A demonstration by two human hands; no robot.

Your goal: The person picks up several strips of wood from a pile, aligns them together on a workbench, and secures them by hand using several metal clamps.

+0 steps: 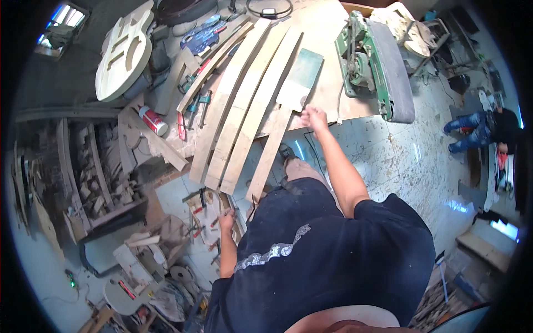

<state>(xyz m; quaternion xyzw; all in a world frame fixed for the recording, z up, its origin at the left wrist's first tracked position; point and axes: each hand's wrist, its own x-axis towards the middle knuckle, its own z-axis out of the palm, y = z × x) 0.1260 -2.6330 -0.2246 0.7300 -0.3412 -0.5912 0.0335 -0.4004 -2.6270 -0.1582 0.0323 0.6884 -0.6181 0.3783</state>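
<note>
Four long pale wooden strips (230, 133) lie side by side across the workbench (336, 108). A flat rectangular green-and-white piece (300, 77) rests on the rightmost one. My right hand (314, 117) is at that piece's lower corner, fingers curled; what they grip, if anything, is unclear. My left hand (226, 219) hangs low beside my body, below the strips' lower ends, with curled fingers; its contents are too small to make out.
A green belt sander (361, 61) stands right. Clamps (200, 105), a glue bottle (152, 120) and a pale guitar body (122, 50) are left. Wood offcuts (100, 183) fill the lower left. Another person (483, 127) is at the far right.
</note>
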